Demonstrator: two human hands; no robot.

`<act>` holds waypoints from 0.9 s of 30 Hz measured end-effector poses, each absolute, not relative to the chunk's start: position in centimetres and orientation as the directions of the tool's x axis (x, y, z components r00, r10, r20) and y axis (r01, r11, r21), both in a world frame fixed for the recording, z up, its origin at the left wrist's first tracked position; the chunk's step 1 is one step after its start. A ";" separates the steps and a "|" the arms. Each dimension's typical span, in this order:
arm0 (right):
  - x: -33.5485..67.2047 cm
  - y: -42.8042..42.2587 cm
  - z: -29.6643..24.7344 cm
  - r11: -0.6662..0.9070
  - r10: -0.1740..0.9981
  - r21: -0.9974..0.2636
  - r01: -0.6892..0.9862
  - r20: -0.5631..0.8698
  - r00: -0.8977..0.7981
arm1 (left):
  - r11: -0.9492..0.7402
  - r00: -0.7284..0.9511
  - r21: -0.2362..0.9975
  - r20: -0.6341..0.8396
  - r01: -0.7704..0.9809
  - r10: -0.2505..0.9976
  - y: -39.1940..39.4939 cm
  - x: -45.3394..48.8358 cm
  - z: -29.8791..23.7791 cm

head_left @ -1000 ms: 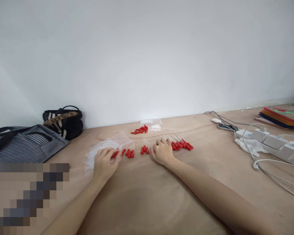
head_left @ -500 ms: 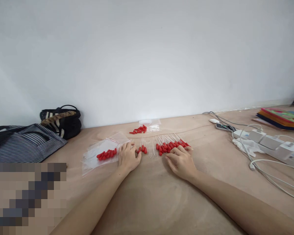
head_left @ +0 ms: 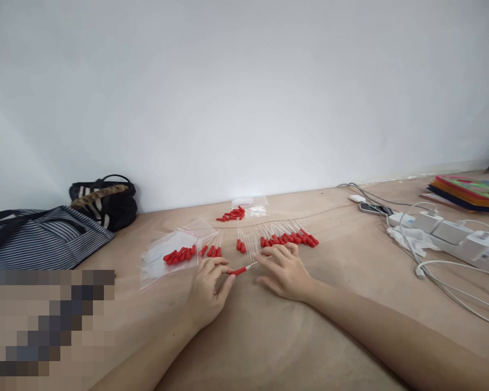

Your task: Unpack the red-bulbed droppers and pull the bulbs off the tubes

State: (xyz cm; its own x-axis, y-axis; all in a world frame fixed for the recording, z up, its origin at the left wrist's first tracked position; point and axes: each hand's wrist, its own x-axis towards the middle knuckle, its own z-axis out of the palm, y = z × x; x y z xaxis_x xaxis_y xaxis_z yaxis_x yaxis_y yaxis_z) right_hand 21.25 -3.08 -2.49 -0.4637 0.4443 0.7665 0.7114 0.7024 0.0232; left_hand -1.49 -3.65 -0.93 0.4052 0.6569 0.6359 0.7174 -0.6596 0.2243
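Two bare forearms reach in from the near edge, left and right, slanting toward each other over the brown surface (head_left: 248,336). The left hand (head_left: 207,288) pinches the red bulb of a dropper (head_left: 239,271) between thumb and fingertips, just above or on the surface; the dropper points right, clear end toward the other hand. The right hand (head_left: 287,276) is palm down with thumb and fingers spread apart, its fingertips by that clear end; whether they touch it I cannot tell.

Just beyond the hands, bare clear tubes (head_left: 251,245) lie side by side, between a pair of droppers (head_left: 241,246) on the left and a long row of droppers (head_left: 289,239) on the right. Farther left, flat clear bags (head_left: 152,260) overlap, with loose red bulbs (head_left: 181,255) piled on top. At the far middle, a small clear bag (head_left: 248,201) lies with clear tubes in or on it; which, I cannot tell. More red bulbs lie beside it.
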 end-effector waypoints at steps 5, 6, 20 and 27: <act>20.8 -2.7 -2.6 0.742 0.499 -0.002 0.671 0.670 -0.549 | -0.701 0.486 0.294 0.548 0.650 0.681 -3.8 -0.1 -0.6; 20.8 -2.6 -2.7 0.751 0.501 -0.001 0.660 0.653 -0.568 | -0.707 0.500 0.315 0.531 0.633 0.684 -3.8 0.0 -0.6; 20.5 -2.8 -2.6 0.774 0.421 0.115 0.622 0.641 -0.642 | -0.555 0.476 0.548 0.294 0.626 0.829 -3.6 1.2 -0.8; 20.5 -3.0 -2.5 0.770 0.436 0.095 0.631 0.645 -0.628 | -0.537 0.468 0.585 0.283 0.607 0.837 -3.8 1.2 -0.4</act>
